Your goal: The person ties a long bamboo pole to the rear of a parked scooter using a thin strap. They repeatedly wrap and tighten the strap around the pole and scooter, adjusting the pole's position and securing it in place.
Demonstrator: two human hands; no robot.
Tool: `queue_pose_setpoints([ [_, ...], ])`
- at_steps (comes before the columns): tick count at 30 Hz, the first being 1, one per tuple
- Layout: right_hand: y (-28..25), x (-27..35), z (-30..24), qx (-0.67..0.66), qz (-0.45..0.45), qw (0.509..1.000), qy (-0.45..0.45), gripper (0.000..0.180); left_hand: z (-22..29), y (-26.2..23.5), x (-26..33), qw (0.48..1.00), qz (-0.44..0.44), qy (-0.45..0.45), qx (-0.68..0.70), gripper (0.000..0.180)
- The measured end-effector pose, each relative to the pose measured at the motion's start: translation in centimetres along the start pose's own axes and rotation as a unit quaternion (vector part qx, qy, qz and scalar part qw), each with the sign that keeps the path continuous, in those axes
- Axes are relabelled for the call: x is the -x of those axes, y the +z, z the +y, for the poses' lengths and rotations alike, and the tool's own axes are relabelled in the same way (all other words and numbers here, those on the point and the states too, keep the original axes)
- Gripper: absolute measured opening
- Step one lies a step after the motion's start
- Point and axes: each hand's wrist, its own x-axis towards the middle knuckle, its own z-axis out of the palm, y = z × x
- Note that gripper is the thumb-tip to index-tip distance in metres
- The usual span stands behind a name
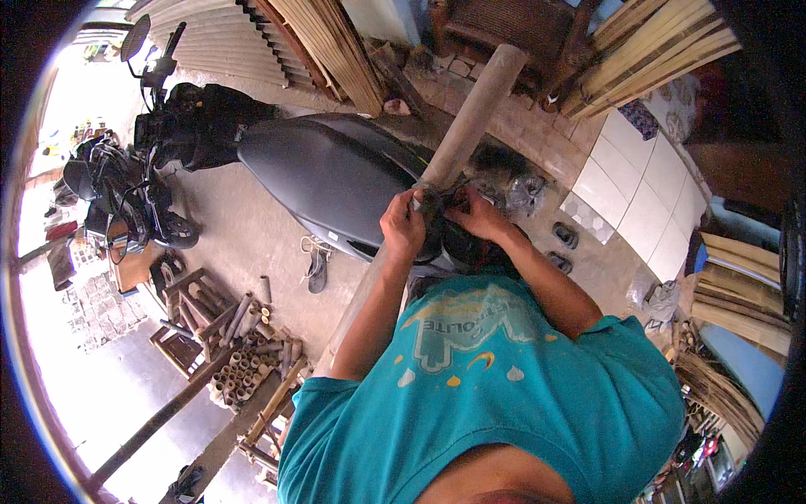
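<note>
1. The fingers of the left hand are curling tight around a long bamboo pole, gripping it partway along its length.
2. The fingers of the right hand are bending together and pressing on the same pole, just beside the left hand. It is too dark there to tell if they are pinching something small as well.
3. The two hands are sitting very close, almost touching, with the pole between them.
4. The pole is pale brown and thick. It is running slanted, from low by the person's left arm up and away to its far end near the stacked wood at the top.
5. A dark, rough patch is showing on the pole right where the fingers are meeting.
6. The person is wearing a teal shirt with a picture on the front, and both bare arms are reaching forward from it.
7. A dark grey scooter is standing right behind the pole, close to the hands.
8. A sandal is lying on the concrete floor next to the scooter.
9. A second motorbike is parked farther off to the left.
10. A pile of short cut bamboo pieces is lying low on the left, by a small wooden frame.
11. Long bamboo slats are leaning at the top right, above white floor tiles.
</note>
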Motion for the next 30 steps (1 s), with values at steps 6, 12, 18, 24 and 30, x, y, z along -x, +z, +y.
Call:
queue_pose_setpoints([
  [6,0.4,0.2,-0.8,0.112,0.204,0.955,-0.187,0.046,1.0,-0.6,-0.4,1.000,-0.009,0.003,0.018,0.027],
  [12,-1.9,-0.1,-2.1,0.182,0.151,0.928,-0.287,0.025,0.6,-0.7,-0.1,1.000,-0.004,0.020,0.008,0.022],
  [18,-6.5,-0.2,-7.7,0.129,0.077,0.953,-0.263,0.016,0.4,-0.1,-0.1,0.999,0.029,0.022,0.029,0.015],
  [24,-11.0,-0.9,-17.3,0.143,-0.053,0.945,-0.289,0.018,1.8,-0.7,-0.6,0.999,-0.011,0.015,0.051,0.011],
  [30,-7.5,-1.2,-25.4,0.334,-0.160,0.846,-0.383,0.018,2.0,-0.3,-1.4,0.993,0.018,0.113,0.024,0.018],
])
